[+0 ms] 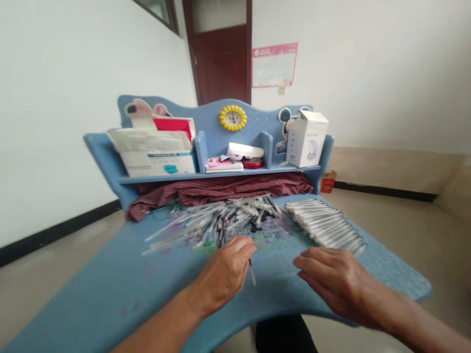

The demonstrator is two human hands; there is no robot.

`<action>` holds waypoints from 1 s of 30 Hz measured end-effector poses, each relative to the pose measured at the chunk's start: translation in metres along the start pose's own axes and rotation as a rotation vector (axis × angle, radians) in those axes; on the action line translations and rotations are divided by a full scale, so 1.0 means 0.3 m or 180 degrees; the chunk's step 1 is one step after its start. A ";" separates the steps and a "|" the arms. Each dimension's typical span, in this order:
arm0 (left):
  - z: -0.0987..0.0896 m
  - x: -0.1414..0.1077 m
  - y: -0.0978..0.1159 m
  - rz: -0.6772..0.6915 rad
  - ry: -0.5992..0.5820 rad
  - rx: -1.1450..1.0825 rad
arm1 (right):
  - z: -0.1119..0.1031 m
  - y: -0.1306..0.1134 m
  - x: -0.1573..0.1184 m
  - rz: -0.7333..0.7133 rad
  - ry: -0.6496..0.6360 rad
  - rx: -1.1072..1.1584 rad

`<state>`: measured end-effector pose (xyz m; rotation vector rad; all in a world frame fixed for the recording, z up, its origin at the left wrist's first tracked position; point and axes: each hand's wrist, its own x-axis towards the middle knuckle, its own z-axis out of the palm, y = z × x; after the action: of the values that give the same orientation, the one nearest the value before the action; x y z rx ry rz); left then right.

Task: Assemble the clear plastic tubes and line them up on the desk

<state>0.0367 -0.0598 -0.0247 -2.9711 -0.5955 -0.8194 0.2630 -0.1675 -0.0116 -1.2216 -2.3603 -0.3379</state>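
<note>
My left hand (230,267) is closed above the table's near middle. From beneath its fingers sticks a thin pen part (252,275), black at the top and whitish lower down. To the right, the fingers of my right hand (331,279) are pinched together, and a faint, blurred clear sliver (287,275) shows at their tips. Beyond the left hand lies a loose pile of pen parts (228,218), with clear tubes, white pieces and small black pieces. A neat row of clear pens (326,223) lies side by side just past the right hand.
The blue table (128,279) has a curved near edge. At its back, a checked cloth (221,189) lies under a shelf holding a mask box (158,164), a white carton (307,139), small notebooks (224,166) and a red round tin (252,163). A yellow flower-shaped clock (233,118) is above.
</note>
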 end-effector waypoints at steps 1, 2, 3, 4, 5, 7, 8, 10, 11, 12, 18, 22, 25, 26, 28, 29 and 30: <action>0.002 -0.005 0.000 -0.0065 -0.0071 0.0034 | 0.019 -0.021 0.043 -0.0086 -0.0092 0.0097; 0.005 -0.010 -0.001 -0.0122 -0.0147 0.0055 | 0.039 -0.040 0.084 -0.0165 -0.0170 0.0190; 0.008 -0.014 -0.003 -0.0167 -0.0205 0.0066 | 0.058 -0.056 0.121 -0.0237 -0.0215 0.0268; 0.011 -0.019 -0.005 -0.0216 -0.0251 0.0069 | 0.076 -0.070 0.153 -0.0298 -0.0220 0.0333; 0.012 -0.023 -0.009 -0.0277 -0.0258 0.0061 | 0.092 -0.080 0.181 -0.0354 -0.0188 0.0389; 0.010 -0.027 -0.017 -0.0383 -0.0176 0.0050 | 0.114 -0.091 0.225 -0.0436 -0.0104 0.0490; 0.006 -0.027 -0.021 -0.0435 -0.0091 0.0044 | 0.120 -0.091 0.242 -0.0466 -0.0047 0.0552; -0.009 -0.025 -0.031 -0.0572 0.0159 0.0062 | 0.124 -0.080 0.276 -0.0381 0.0149 0.0761; -0.018 -0.023 -0.037 -0.0669 0.0313 0.0098 | 0.124 -0.069 0.295 -0.0219 0.0288 0.0926; -0.028 -0.021 -0.044 -0.0795 0.0475 0.0158 | 0.126 -0.055 0.315 0.0033 0.0430 0.1151; -0.076 -0.024 -0.136 -0.1648 0.0809 0.0612 | 0.193 0.059 0.424 0.2115 0.0388 0.3230; -0.088 -0.030 -0.183 -0.2154 0.0297 0.0712 | 0.260 0.102 0.432 0.2643 0.0010 0.3727; -0.099 -0.024 -0.177 -0.2306 -0.0008 0.0716 | 0.287 0.121 0.418 0.2862 -0.0113 0.3845; -0.105 -0.018 -0.171 -0.2299 -0.0091 0.0733 | 0.292 0.127 0.413 0.2962 -0.0141 0.3857; -0.119 -0.003 -0.158 -0.2235 -0.0311 0.0806 | 0.297 0.139 0.403 0.3150 -0.0196 0.3862; -0.125 0.007 -0.154 -0.2181 -0.0442 0.0847 | 0.299 0.144 0.398 0.3215 -0.0237 0.3871; -0.130 0.019 -0.153 -0.2129 -0.0583 0.0893 | 0.301 0.147 0.393 0.3247 -0.0282 0.3895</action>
<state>0.0055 -0.0192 0.0074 -2.5988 -1.6096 -0.4096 0.2145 -0.0216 -0.0301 -1.4536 -1.1805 1.2689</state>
